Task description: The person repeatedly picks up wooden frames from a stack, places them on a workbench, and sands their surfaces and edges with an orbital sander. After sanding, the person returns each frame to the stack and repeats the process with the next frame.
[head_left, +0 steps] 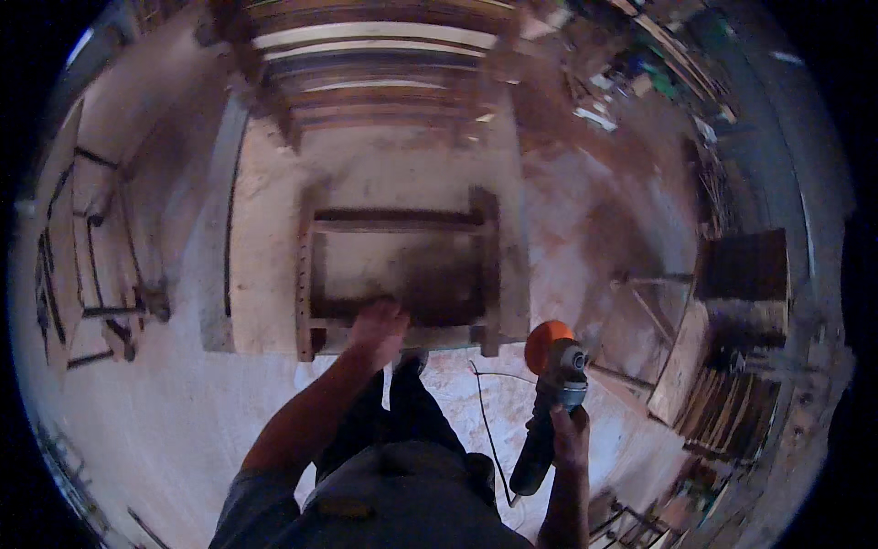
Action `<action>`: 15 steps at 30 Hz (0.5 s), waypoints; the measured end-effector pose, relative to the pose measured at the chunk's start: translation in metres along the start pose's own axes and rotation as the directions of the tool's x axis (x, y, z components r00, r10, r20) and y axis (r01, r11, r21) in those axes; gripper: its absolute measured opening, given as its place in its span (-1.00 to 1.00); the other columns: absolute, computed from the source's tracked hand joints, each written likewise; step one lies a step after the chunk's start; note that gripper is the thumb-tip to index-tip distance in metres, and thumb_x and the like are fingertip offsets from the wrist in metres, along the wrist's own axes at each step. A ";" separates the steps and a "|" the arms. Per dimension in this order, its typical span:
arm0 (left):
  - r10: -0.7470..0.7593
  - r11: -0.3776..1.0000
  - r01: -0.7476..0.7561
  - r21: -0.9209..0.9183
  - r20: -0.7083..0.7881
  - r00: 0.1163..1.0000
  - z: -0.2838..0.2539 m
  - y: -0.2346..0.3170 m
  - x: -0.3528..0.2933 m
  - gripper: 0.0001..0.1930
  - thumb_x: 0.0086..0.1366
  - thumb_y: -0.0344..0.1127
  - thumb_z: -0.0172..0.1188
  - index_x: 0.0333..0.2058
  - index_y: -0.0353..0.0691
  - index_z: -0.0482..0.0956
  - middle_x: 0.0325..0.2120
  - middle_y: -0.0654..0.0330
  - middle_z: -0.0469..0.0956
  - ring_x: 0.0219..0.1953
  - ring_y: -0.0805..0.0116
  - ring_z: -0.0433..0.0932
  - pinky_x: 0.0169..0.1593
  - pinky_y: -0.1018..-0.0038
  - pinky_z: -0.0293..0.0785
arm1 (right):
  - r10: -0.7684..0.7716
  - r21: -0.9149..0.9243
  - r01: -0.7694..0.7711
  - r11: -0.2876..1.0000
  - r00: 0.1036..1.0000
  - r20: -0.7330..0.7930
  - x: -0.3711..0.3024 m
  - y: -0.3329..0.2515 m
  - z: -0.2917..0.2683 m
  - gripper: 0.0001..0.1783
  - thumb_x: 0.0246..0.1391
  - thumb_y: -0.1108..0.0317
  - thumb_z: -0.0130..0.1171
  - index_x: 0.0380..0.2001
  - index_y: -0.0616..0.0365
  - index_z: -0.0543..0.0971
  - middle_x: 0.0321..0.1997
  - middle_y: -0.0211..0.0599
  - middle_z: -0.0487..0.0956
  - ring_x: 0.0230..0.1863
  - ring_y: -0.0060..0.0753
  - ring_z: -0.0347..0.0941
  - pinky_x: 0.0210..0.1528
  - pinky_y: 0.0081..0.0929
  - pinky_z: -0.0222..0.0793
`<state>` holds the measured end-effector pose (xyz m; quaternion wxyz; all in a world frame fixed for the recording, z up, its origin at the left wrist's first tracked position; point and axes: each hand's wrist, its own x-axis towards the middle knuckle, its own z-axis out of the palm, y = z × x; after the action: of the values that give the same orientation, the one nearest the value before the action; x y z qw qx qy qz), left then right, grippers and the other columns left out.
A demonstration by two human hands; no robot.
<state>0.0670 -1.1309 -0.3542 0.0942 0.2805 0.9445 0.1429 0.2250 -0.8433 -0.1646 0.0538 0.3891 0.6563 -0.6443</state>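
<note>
In my right hand (pixel 569 439) is an angle grinder (pixel 549 412) with a dark body, a metal head and an orange disc (pixel 549 344). My fingers close round its body, and the disc points away from me, just right of the work surface. A dark wooden frame (pixel 490 274) of two side pieces joined by crossbars lies on a pale board (pixel 265 247) in front of me. My left hand (pixel 378 333) is over the frame's near crossbar (pixel 439 335). Its fingers are blurred, and whether they touch or grip the bar is unclear.
A thin dark cable (pixel 485 416) hangs beside the grinder and loops over the floor. Beyond the board are stacked wooden slats (pixel 375 41). Metal frames (pixel 105 247) stand at the left. Wood pieces (pixel 732 403) and a trestle-like stand (pixel 654 306) are at the right.
</note>
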 end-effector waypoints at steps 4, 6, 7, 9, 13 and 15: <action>0.045 0.997 -0.045 0.070 -0.007 0.999 0.001 -0.029 -0.002 -0.67 0.14 -0.16 0.18 -0.18 -0.22 0.52 -0.17 0.04 0.51 -0.03 0.05 0.51 -0.06 0.14 0.50 | 0.052 0.082 -0.047 0.995 0.997 -0.060 -0.004 0.030 -0.029 -0.46 0.07 0.04 0.23 -0.12 0.34 0.47 -0.35 -0.23 0.55 -0.46 -0.31 0.55 -0.38 -0.34 0.55; -0.016 0.998 0.004 0.055 0.219 0.976 -0.103 0.001 0.022 -0.66 0.18 -0.13 0.17 -0.16 -0.22 0.51 -0.19 0.04 0.51 -0.07 0.02 0.52 -0.07 0.12 0.50 | 0.075 0.111 -0.062 0.992 0.990 -0.122 -0.009 0.045 -0.047 -0.47 0.09 0.05 0.21 -0.11 0.35 0.46 -0.34 -0.22 0.55 -0.46 -0.31 0.55 -0.37 -0.33 0.56; -0.028 0.997 0.015 0.078 0.161 0.987 -0.134 -0.003 0.029 -0.62 0.19 -0.08 0.18 -0.12 -0.21 0.50 -0.20 0.03 0.53 -0.09 0.03 0.54 -0.07 0.11 0.50 | 0.068 0.117 -0.054 0.992 0.990 -0.125 -0.005 0.053 -0.043 -0.48 0.10 0.06 0.20 -0.11 0.35 0.46 -0.34 -0.22 0.55 -0.46 -0.31 0.55 -0.36 -0.32 0.56; -0.097 0.990 0.087 0.108 0.088 0.991 -0.198 0.009 0.040 -0.54 0.15 -0.10 0.26 -0.04 -0.21 0.48 -0.21 -0.02 0.56 -0.12 0.01 0.58 -0.06 0.11 0.51 | 0.079 0.139 -0.062 0.988 0.989 -0.121 -0.003 0.065 -0.048 -0.48 0.11 0.07 0.19 -0.11 0.35 0.46 -0.34 -0.21 0.55 -0.45 -0.31 0.55 -0.36 -0.32 0.57; 0.046 0.999 -0.045 0.020 -0.064 0.997 -0.267 0.007 0.069 -0.47 0.03 -0.26 0.41 -0.02 -0.28 0.47 -0.22 -0.03 0.60 -0.19 0.08 0.62 -0.10 0.32 0.54 | 0.067 0.193 -0.039 0.980 0.987 -0.143 0.000 0.077 -0.051 -0.48 0.11 0.08 0.18 -0.09 0.37 0.46 -0.32 -0.19 0.55 -0.42 -0.32 0.55 -0.35 -0.31 0.57; 0.079 0.984 -0.075 -0.163 0.018 0.997 -0.276 -0.008 0.077 -0.51 0.06 -0.31 0.36 -0.01 -0.24 0.47 -0.33 0.01 0.61 -0.33 0.10 0.61 -0.21 0.31 0.52 | 0.040 0.176 -0.015 0.984 0.989 -0.140 0.001 0.081 -0.052 -0.47 0.10 0.09 0.18 -0.08 0.38 0.46 -0.30 -0.18 0.56 -0.41 -0.33 0.55 -0.34 -0.32 0.57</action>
<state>-0.0717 -1.1539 -0.1047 0.1226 0.3099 0.9169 0.2196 0.2937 -0.8073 -0.2222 -0.0185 0.4465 0.5940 -0.6689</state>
